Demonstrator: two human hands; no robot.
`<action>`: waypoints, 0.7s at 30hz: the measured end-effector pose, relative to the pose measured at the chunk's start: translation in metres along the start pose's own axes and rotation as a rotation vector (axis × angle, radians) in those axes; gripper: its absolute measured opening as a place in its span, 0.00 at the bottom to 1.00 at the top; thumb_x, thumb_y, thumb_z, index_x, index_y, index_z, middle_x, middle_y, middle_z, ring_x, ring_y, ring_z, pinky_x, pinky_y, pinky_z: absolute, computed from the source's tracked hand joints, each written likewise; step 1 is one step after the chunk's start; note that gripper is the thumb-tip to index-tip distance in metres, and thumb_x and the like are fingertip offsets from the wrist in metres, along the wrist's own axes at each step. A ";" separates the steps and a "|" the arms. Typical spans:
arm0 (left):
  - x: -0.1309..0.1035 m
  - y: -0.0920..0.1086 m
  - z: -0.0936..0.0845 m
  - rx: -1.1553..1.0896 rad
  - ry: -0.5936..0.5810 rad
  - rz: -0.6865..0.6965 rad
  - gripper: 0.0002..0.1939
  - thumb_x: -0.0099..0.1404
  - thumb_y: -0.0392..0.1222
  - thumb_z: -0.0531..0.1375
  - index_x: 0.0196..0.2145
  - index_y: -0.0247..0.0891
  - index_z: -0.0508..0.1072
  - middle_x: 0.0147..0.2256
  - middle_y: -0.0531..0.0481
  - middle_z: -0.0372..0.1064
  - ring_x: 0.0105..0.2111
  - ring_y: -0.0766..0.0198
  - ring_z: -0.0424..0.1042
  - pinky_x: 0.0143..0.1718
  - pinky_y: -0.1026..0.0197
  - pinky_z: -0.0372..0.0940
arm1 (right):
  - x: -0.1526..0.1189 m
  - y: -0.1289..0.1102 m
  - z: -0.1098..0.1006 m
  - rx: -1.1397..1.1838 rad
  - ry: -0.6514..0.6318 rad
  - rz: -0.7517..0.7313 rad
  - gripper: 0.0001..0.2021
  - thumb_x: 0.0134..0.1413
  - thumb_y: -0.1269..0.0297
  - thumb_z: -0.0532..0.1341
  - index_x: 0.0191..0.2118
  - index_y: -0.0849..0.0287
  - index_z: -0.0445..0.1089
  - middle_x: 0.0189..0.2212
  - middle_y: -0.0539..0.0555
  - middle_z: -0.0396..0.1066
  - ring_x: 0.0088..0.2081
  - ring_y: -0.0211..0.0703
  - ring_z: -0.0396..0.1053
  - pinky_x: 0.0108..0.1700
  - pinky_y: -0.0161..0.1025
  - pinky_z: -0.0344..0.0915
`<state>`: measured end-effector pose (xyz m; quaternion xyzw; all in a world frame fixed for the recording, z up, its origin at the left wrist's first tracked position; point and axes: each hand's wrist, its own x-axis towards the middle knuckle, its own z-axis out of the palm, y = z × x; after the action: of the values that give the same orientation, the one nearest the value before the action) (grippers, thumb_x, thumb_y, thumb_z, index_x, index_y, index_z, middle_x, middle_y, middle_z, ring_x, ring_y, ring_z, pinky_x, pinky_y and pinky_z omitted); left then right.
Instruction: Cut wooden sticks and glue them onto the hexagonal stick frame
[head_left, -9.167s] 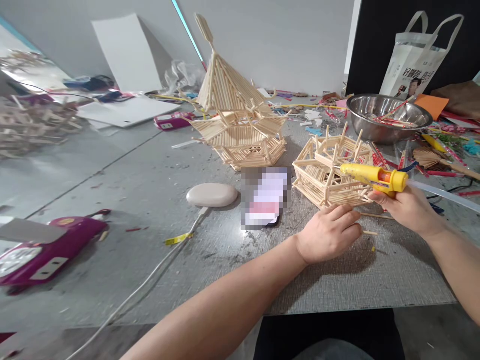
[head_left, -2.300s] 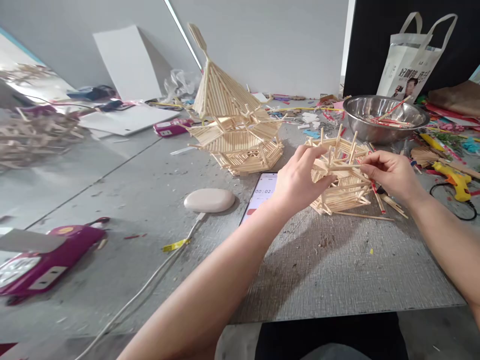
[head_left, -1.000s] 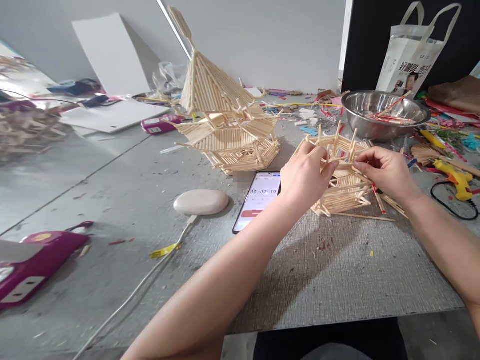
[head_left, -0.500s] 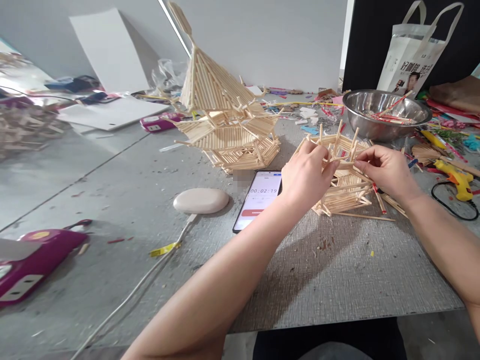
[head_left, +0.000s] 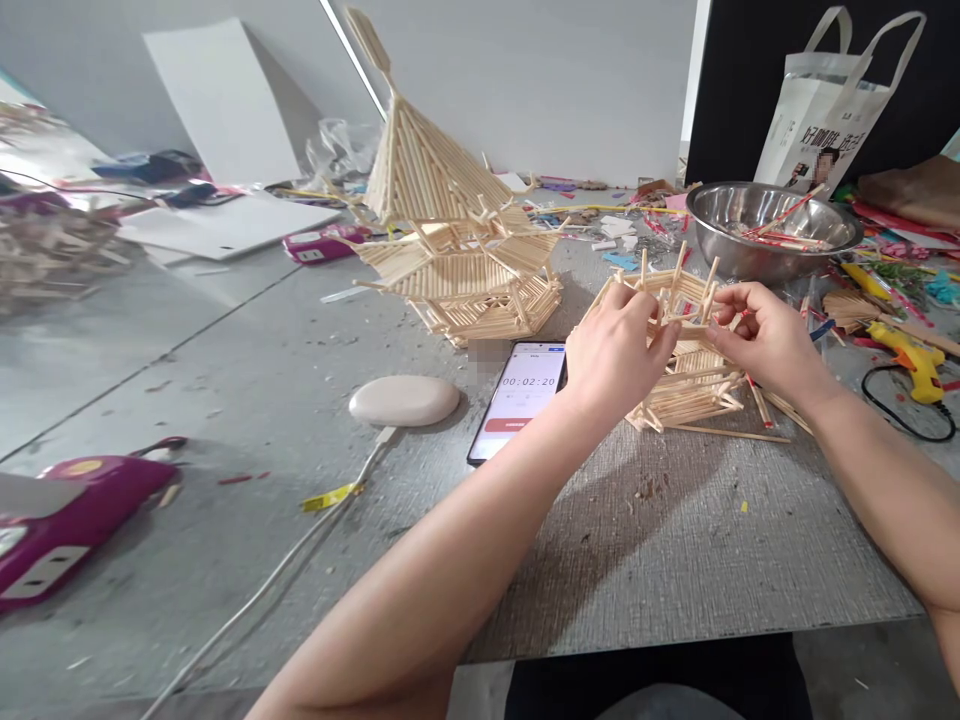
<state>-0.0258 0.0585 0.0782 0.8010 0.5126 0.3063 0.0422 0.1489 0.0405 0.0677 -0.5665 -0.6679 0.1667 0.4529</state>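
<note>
A frame of pale wooden sticks, with several sticks standing up from it, lies under both hands. My left hand is at its left upper part, thumb and fingers pinched on a thin wooden stick that runs across the top. On the other side is my right hand. Its thumb and index finger are apart, their tips beside an upright stick and the right end of the crossing stick. The right hand's other fingers are curled. My left fingertips are partly hidden behind the hand.
A taller stick-built tower stands at left behind a phone showing a timer. Behind the frame is a metal bowl; a yellow glue gun lies far right. A white oval device with a cable and a purple power strip are at left.
My right index finger has lifted away from the thumb, loosening an earlier pinch. My left hand keeps its grip in nearly the same place.
</note>
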 end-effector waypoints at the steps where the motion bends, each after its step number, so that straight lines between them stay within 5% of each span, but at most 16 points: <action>1: 0.000 0.000 0.000 0.001 0.001 0.001 0.11 0.62 0.47 0.53 0.33 0.38 0.70 0.37 0.46 0.65 0.33 0.63 0.65 0.31 0.60 0.60 | 0.001 0.000 0.000 -0.016 -0.007 -0.003 0.15 0.43 0.62 0.63 0.39 0.59 0.66 0.29 0.49 0.66 0.21 0.29 0.57 0.28 0.36 0.59; 21: 0.000 0.001 -0.001 0.039 -0.001 0.006 0.11 0.62 0.47 0.52 0.34 0.38 0.70 0.38 0.46 0.66 0.33 0.63 0.67 0.30 0.60 0.61 | -0.001 -0.008 0.001 -0.216 0.026 -0.097 0.08 0.46 0.62 0.60 0.33 0.59 0.68 0.26 0.51 0.68 0.24 0.35 0.63 0.30 0.37 0.60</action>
<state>-0.0256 0.0575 0.0792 0.8035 0.5160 0.2959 0.0256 0.1432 0.0369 0.0727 -0.5812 -0.7027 0.0643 0.4053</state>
